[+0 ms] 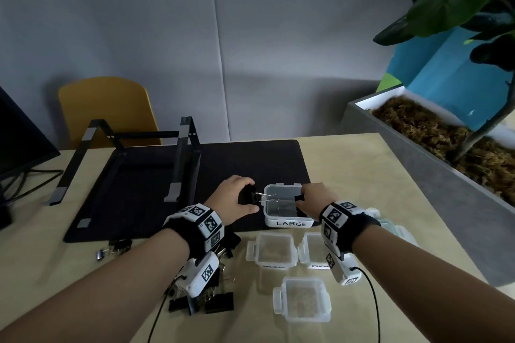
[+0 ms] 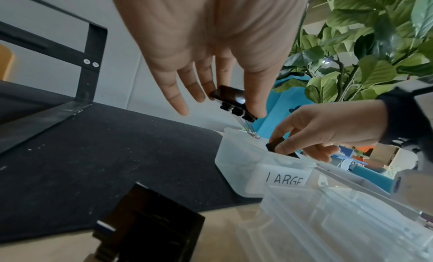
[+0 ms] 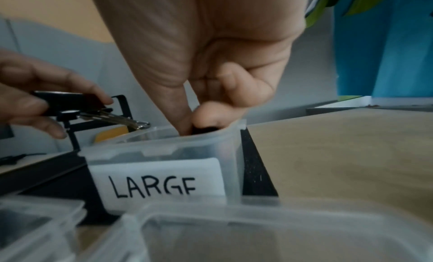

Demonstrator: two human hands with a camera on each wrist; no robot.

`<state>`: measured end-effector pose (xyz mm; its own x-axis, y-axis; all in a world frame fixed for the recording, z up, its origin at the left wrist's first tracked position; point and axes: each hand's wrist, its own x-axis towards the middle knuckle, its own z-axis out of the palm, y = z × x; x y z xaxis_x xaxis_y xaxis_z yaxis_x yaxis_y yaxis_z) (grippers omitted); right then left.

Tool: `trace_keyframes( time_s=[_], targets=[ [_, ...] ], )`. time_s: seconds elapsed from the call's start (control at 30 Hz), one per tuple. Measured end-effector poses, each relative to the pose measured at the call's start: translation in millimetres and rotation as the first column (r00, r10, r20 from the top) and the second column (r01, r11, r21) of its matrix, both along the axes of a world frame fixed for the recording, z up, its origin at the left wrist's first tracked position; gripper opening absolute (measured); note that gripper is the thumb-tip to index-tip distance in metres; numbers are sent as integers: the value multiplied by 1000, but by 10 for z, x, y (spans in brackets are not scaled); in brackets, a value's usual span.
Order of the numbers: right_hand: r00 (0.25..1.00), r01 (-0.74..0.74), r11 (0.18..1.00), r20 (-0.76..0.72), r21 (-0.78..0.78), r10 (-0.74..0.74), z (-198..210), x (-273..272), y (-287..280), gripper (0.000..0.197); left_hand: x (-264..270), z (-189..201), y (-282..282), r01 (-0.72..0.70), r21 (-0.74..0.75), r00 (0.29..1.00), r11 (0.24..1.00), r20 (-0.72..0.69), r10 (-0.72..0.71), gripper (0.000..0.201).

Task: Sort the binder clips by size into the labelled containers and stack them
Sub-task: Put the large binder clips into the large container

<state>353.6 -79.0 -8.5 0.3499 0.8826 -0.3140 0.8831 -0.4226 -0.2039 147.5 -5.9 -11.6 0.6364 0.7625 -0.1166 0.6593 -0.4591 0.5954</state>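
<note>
The clear container labelled LARGE (image 1: 288, 222) (image 2: 236, 155) (image 3: 164, 151) stands on the right edge of a black mat. My left hand (image 1: 252, 196) (image 2: 234, 104) pinches a large black binder clip (image 1: 246, 195) (image 2: 228, 94) (image 3: 68, 101). That clip's silver handles reach over the container's left rim. My right hand (image 1: 303, 198) (image 3: 196, 121) pinches a second black clip (image 1: 298, 198) (image 2: 276, 145) (image 3: 205, 130) just inside the right rim. A container labelled Medium (image 1: 274, 250), a second container (image 1: 313, 250) with a partly hidden label, and a third clear one (image 1: 303, 299) stand nearer me. Loose black clips (image 1: 211, 305) lie under my left wrist.
A black metal stand (image 1: 125, 159) sits on the mat (image 1: 145, 203) to the left. Small clips (image 1: 111, 249) lie near the mat's front left corner. A monitor (image 1: 16, 142) is at far left, a yellow chair (image 1: 106, 108) behind the table, and a grey planter (image 1: 434, 164) along the right.
</note>
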Motion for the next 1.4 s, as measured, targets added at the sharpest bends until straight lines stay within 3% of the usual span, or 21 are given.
trace_keyframes(
  time_s=[0.13, 0.27, 0.4, 0.6, 0.73, 0.87, 1.17, 1.4],
  targets=[
    [990, -95, 993, 101, -71, 102, -64, -11, 21, 29, 83, 1, 10, 7, -3, 1000, 1000, 5, -7, 60],
    [988, -118, 991, 89, -56, 123, -39, 40, 35, 25, 116, 21, 36, 33, 8, 999, 999, 14, -33, 57],
    [999, -54, 994, 5, 92, 54, 41, 190, 45, 22, 174, 50, 80, 78, 57, 997, 995, 8, -78, 52],
    [988, -4, 1000, -157, 12, 6, 19, 310, -37, 33, 329, 27, 99, 171, 82, 985, 982, -46, -167, 45],
    [942, 65, 997, -331, 42, -47, -93, 309, -106, 46, 397, -58, 109, 193, 101, 975, 976, -129, -179, 43],
    [936, 70, 997, -345, -10, -69, -183, 301, -91, 59, 464, -117, 85, 207, 123, 966, 971, -181, -183, 40],
    [903, 22, 1000, -430, 4, -18, -105, 454, -90, 56, 485, -184, 42, 314, 87, 892, 945, -368, -262, 40],
    [773, 125, 992, -628, 11, -90, -96, 499, -108, 52, 474, -196, 5, 346, 126, 865, 930, -426, -264, 32]
  ],
)
